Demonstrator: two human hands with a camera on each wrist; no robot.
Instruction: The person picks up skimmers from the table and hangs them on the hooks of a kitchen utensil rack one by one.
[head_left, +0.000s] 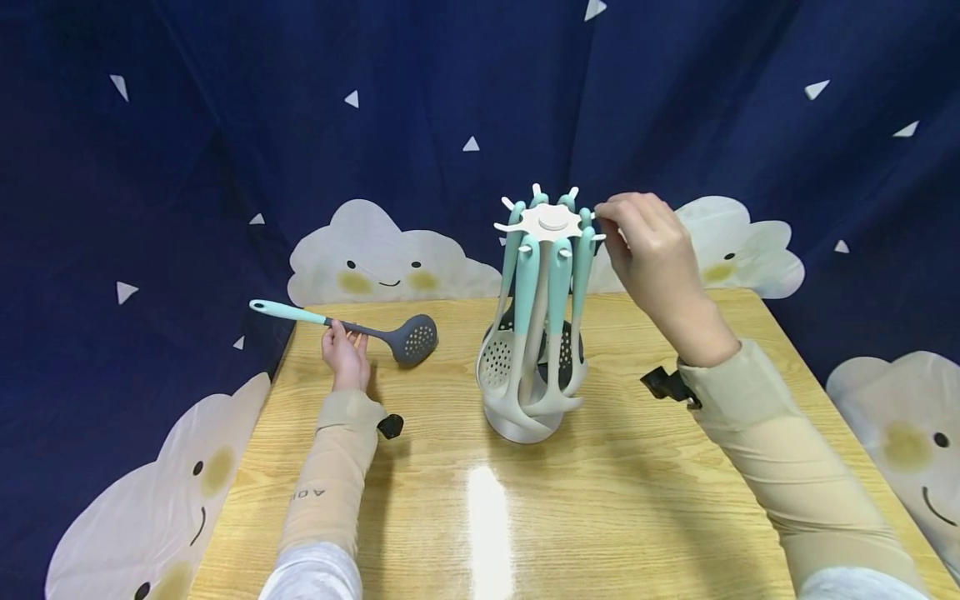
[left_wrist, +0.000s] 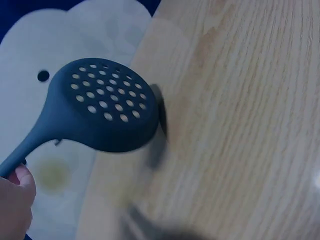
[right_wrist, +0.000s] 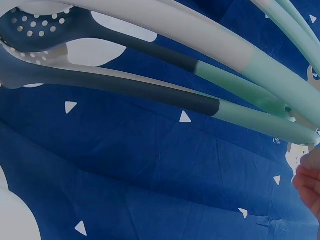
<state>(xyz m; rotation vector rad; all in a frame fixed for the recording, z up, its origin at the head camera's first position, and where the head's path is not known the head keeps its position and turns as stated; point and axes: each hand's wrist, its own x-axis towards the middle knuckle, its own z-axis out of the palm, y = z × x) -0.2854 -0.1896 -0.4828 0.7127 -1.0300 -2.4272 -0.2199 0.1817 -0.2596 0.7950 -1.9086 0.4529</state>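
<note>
On the left side of the table, my left hand [head_left: 347, 358] grips the dark grey shaft of a skimmer [head_left: 415, 340] with a mint handle. Its perforated round head fills much of the left wrist view, with part of the hand at the lower left edge. A white rotating utensil rack [head_left: 553, 221] stands at the centre, hung with several mint-handled utensils. My right hand [head_left: 651, 246] pinches the tip of a hook on the rack's right side. In the right wrist view, its fingers [right_wrist: 309, 182] are beside the handle end of a dark-shafted utensil [right_wrist: 150, 92].
A pale slotted spoon [head_left: 496, 362] and pale ladles hang low over the rack's round base [head_left: 517, 429]. The wooden table [head_left: 420, 500] ends at a dark blue curtain [head_left: 420, 75] with white clouds along the edges.
</note>
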